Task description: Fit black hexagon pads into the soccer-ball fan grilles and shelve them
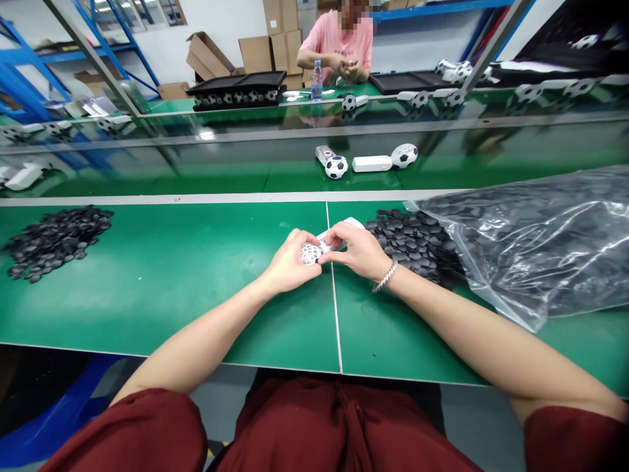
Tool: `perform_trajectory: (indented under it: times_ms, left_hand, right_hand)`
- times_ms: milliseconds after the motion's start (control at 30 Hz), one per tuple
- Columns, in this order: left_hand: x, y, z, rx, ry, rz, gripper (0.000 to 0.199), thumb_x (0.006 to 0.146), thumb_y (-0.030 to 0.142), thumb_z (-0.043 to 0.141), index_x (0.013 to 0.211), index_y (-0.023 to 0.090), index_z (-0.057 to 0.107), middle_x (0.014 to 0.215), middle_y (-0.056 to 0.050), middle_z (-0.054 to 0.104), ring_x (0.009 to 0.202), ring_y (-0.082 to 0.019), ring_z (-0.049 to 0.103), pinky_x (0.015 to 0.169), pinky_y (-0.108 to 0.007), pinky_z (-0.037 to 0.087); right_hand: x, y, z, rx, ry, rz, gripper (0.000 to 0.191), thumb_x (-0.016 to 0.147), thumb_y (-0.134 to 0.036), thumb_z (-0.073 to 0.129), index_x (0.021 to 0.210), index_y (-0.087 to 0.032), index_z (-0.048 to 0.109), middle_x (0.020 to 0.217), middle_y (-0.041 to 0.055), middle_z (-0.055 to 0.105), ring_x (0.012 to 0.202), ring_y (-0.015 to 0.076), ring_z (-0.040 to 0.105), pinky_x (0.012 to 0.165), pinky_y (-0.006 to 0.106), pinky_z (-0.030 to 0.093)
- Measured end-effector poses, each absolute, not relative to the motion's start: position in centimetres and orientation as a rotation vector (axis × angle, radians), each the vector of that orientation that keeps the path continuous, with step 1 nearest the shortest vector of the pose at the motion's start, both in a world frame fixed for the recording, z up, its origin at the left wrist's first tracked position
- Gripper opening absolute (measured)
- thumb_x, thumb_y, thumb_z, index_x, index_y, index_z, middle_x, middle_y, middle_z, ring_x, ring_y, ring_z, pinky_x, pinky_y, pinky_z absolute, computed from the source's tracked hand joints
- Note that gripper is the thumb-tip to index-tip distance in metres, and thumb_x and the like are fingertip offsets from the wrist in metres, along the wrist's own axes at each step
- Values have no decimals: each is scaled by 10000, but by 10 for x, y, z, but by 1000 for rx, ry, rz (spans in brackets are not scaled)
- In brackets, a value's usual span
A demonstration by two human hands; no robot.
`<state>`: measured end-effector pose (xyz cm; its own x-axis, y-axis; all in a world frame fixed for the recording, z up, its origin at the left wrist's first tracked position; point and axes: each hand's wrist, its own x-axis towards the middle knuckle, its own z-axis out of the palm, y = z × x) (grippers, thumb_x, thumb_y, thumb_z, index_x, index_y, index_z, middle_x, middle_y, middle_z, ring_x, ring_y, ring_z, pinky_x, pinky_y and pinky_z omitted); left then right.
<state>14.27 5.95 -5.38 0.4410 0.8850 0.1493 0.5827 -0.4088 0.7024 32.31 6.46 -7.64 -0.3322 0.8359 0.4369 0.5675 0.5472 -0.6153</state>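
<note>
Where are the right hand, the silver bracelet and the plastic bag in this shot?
right hand (356,249): head view, back of the hand.
silver bracelet (386,275): head view, middle of the band.
plastic bag (535,242): head view, upper surface of the bag.

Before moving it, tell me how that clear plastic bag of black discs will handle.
The clear plastic bag looks thin and creased, so it will probably slump. Full of discs, it is probably fairly heavy. Its end appears open beside the loose heap of discs, so some might spill.

Blue steel shelving (39,56) and stacked cardboard boxes (255,52) against white walls (157,33)
</note>
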Motion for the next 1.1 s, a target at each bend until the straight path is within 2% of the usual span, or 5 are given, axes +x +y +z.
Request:
perform_trajectory:
  times_ms: [167, 367, 500, 800, 1100]
  left_hand:
    - [142, 64, -55, 1974, 1233, 751, 323, 576, 169, 651, 884, 174, 556, 878, -9, 510, 776, -157, 507, 666, -262, 406]
    - [134, 81, -53, 1233, 1095, 881, 359, 536, 179, 699, 869, 137, 573, 788, -14, 596, 648, -118, 531, 557, -214, 400]
    - [129, 92, -56, 929, 1024, 956, 238, 602, 221, 684, 796, 112, 599, 700, -18, 600, 576, -97, 530, 491, -190, 394]
    - [128, 96, -54, 610, 976, 944, 251, 858, 350, 488, 787, 127, 578, 727, -57, 643, 631, -176, 621, 568, -315, 525]
    - [128, 92, -50, 555, 927, 991, 230, 793, 375, 599, 838, 151, 579, 845, -75, 641, 731, -194, 628, 608, -319, 539]
  right_hand:
    - [324, 67, -74, -1065, -2073, 454, 268, 738, -413, 654, 785, -178, 534, 786, 20, 574, 700, 142, 540, 635, 269, 427]
    - [336, 70, -72, -1172, -1966, 316, 240, 744, -310, 664, 895, -182, 529, 884, 52, 572, 819, 187, 544, 706, 319, 456]
    - [340, 69, -72, -1211, -2016, 287, 255, 729, -239, 674, 932, -194, 526, 975, 68, 573, 920, 220, 532, 731, 351, 460]
    - [338, 69, -76, -1255, -2076, 349, 289, 727, -220, 669, 982, -205, 535, 1060, 75, 547, 1007, 236, 507, 793, 388, 466]
    - [338, 67, -78, -1222, -2125, 387, 268, 724, -236, 671, 957, -187, 547, 1065, 90, 540, 1042, 238, 494, 909, 450, 419]
